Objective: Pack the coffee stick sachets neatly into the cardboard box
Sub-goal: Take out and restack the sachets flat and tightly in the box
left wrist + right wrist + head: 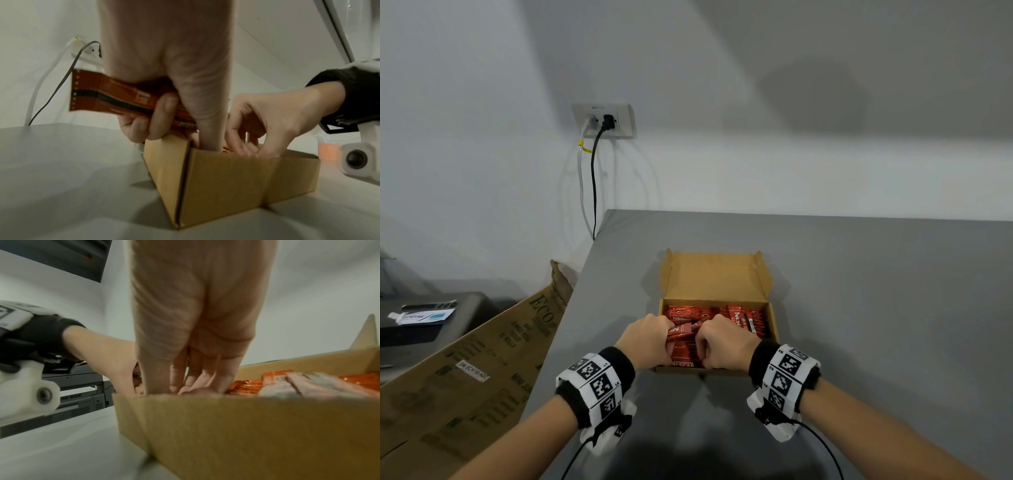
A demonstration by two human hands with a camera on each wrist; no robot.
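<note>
Red coffee sachets (748,320) fill the open cardboard box (717,277), which sits on the grey table (876,291), lid flap up at the back. Both hands are in the box's near left part. Left hand (649,337) has fingers curled around a bundle of sachets (115,95), one end poking out over the box's left edge. Right hand (722,342) reaches fingers down among the sachets; whether it grips any I cannot tell. Wall socket (604,120) with cables behind, big cardboard sheet (469,370) and printer (424,318) to the left.
</note>
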